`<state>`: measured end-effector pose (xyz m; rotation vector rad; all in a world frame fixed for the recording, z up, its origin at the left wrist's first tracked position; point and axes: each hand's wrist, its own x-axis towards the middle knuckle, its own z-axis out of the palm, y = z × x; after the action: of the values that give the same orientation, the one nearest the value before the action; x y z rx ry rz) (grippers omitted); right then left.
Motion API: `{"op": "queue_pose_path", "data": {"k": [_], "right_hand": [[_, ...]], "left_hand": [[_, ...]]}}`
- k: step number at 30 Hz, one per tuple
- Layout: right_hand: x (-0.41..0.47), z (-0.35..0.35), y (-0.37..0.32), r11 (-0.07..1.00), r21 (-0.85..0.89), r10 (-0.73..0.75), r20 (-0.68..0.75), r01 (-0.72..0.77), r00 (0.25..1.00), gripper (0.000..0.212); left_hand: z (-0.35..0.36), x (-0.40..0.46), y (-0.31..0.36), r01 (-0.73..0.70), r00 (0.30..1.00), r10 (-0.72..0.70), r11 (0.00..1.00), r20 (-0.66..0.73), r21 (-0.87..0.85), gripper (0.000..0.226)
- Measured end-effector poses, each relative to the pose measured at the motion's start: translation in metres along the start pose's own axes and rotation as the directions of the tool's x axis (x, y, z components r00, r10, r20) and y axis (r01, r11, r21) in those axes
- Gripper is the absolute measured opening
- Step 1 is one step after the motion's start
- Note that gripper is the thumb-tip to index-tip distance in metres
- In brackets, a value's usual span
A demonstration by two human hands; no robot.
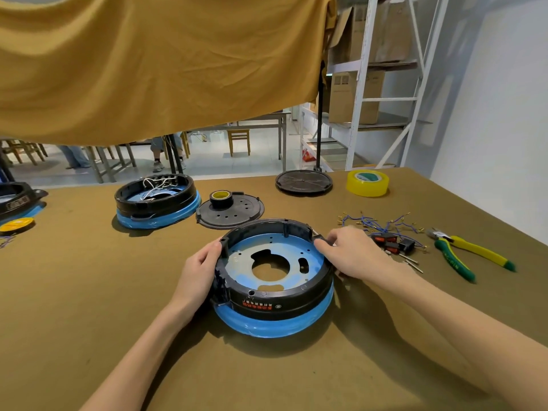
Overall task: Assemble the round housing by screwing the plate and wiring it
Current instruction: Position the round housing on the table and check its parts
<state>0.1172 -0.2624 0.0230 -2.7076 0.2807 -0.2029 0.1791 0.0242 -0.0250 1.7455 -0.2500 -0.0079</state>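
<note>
Two hands, left hand, right hand, gripping round housing

Mustard cloth drapes the upper left; yellow tape sits right of centre, pliers far right, metal shelving upper right

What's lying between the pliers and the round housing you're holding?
In the head view: the right hand, then blue wires and black connectors before the pliers.

Black round housing, blue plate inside, flat on table.
</note>
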Motion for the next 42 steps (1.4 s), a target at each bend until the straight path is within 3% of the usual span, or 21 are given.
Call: {"op": "queue_pose_path", "data": {"k": [2,6,12,15,19,29,33,42], "right_hand": [[0.005,-0.001,-0.006,0.996,-0.08,-0.036,-0.093,0.028,0.995,0.046],[0.02,-0.002,-0.018,0.992,0.092,-0.08,-0.007,0.081,0.997,0.039],[0.02,0.009,-0.011,0.994,0.1,-0.028,-0.094,0.038,0.995,0.02],[0.018,0.005,-0.002,0.993,0.113,-0.006,-0.086,0.016,0.996,0.012],[0.015,0.0,0.001,0.994,0.1,-0.046,-0.058,0.051,0.997,0.017],[0.014,0.003,-0.006,0.993,0.093,-0.063,-0.131,0.075,0.989,0.025],[0.016,0.0,-0.009,0.992,0.085,-0.081,-0.172,0.096,0.982,0.026],[0.037,0.006,-0.02,0.985,0.085,-0.141,-0.079,0.148,0.987,0.034]], "left_hand": [[0.003,0.003,-0.001,-0.005,0.999,0.004,1.0,-0.047,-0.015,0.026],[0.007,0.001,-0.001,-0.012,0.989,0.012,1.0,-0.15,0.003,0.039],[-0.003,-0.004,-0.008,-0.023,0.998,0.02,0.998,0.052,0.056,0.019],[-0.001,-0.002,-0.006,-0.003,0.998,-0.001,0.998,0.067,0.059,0.021],[0.0,0.0,-0.005,0.006,1.0,-0.005,0.997,-0.012,0.075,0.032],[0.001,0.0,-0.003,-0.006,0.997,0.01,0.999,-0.074,0.054,0.015],[0.001,0.001,-0.004,-0.015,0.997,0.02,0.998,-0.072,0.065,0.017],[-0.001,-0.005,-0.007,-0.013,0.995,0.021,0.997,-0.098,0.082,0.031]]}}
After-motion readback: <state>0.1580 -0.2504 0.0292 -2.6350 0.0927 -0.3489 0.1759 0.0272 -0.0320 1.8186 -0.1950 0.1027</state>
